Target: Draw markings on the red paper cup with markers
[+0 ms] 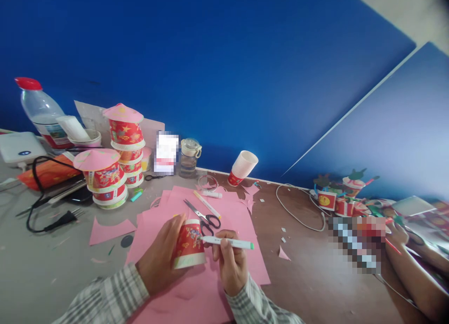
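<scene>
My left hand (163, 251) is wrapped around a red paper cup (187, 244) with a white band near its lower edge, where faint green marks show. Between the fingers of my right hand (229, 258) is a white marker (228, 242) with a green end, its other tip at the cup's side. Under both hands lie pink paper sheets (224, 216). Just beyond the cup, a pair of black-handled scissors (201, 214) rests partly spread on the paper. Beside it are a yellow-and-white marker (206, 204) and a white glue-stick-like tube (211, 194).
At left stand stacked red cups with pink cone tops (107, 176), a red-capped bottle (44, 111) and a black plug cable (63, 221). Behind are a lidded glass (189, 160) and a white cup stack (243, 167). Another person's hands (398, 235) work at right near decorated cups (345, 204).
</scene>
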A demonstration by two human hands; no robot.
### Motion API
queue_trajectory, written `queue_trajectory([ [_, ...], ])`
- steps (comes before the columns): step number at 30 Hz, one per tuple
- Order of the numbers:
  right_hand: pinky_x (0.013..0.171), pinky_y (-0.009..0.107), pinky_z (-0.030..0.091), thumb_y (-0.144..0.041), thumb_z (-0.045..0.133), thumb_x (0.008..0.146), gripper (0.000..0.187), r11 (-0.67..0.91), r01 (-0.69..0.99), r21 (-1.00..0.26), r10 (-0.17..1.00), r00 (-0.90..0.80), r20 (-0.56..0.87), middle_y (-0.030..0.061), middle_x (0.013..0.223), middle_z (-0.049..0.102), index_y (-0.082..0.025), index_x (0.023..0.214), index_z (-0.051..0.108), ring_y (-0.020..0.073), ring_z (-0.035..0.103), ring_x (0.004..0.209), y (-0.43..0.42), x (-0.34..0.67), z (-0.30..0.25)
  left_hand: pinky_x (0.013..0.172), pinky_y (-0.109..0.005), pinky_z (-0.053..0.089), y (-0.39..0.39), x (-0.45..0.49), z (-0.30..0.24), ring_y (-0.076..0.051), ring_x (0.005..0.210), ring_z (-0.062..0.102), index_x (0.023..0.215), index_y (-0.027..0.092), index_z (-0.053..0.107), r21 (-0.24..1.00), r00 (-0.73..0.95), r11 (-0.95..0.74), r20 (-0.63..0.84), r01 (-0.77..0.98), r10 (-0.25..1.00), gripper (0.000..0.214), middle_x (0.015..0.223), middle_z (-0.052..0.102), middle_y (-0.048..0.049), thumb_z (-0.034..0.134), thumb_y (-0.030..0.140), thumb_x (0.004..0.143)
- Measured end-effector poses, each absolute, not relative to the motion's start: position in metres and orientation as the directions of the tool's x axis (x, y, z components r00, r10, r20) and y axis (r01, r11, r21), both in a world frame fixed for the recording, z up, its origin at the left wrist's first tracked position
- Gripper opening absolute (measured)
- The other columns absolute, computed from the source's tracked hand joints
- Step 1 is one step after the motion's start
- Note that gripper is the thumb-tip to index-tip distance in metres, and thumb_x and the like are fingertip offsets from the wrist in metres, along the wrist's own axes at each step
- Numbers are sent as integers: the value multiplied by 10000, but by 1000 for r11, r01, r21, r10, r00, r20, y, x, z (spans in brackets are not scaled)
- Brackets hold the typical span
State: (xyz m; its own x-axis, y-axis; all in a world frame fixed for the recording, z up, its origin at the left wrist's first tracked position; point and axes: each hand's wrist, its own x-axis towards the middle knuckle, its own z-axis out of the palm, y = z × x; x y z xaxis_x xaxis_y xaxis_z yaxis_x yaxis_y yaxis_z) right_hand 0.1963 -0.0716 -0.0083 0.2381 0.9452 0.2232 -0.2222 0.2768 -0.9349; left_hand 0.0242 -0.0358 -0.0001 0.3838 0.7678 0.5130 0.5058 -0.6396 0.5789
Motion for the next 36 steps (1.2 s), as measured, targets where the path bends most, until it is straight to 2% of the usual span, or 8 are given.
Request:
queue_trajectory([
  [8, 568, 359, 483, -400, 490, 797, 231, 268, -219, -938, 948, 231, 216, -64, 427, 488, -197, 811, 598, 181, 536, 472, -70, 196, -7, 850, -443, 441, -36, 25, 0, -277, 1059, 405, 1268, 176, 95, 576, 397, -647, 512, 499, 762, 962, 1167, 413, -124, 663, 517, 572],
  [20, 588, 368, 491, -395, 496, 793, 226, 270, -206, -941, 947, 232, 222, -61, 419, 485, -197, 791, 604, 189, 546, 488, -70, 195, -4, 856, -445, 440, -36, 24, -2, -285, 1071, 398, 1270, 188, 90, 589, 393, -631, 494, 505, 776, 973, 1179, 409, -122, 671, 520, 563],
  [27, 501, 288, 443, -393, 504, 788, 228, 253, -216, -943, 952, 230, 203, -68, 405, 472, -189, 773, 606, 140, 461, 403, -70, 196, -7, 845, -452, 446, -36, 25, -1, -285, 1057, 414, 1269, 211, 91, 586, 384, -633, 505, 505, 773, 959, 1167, 424, -112, 668, 517, 567],
  [32, 372, 190, 322, -401, 538, 762, 232, 232, -279, -932, 959, 223, 172, -76, 376, 448, -182, 743, 613, 94, 360, 332, -71, 197, -5, 848, -461, 441, -35, 25, -1, -294, 1068, 404, 1269, 219, 94, 583, 381, -628, 500, 516, 778, 962, 1183, 414, -111, 668, 523, 560],
  [36, 340, 163, 262, -391, 551, 748, 224, 183, -338, -923, 973, 199, 120, -92, 344, 400, -180, 711, 618, 80, 308, 308, -72, 198, -7, 858, -463, 434, -36, 25, -1, -295, 1082, 388, 1270, 212, 90, 575, 391, -633, 499, 518, 773, 971, 1193, 400, -119, 663, 542, 559],
])
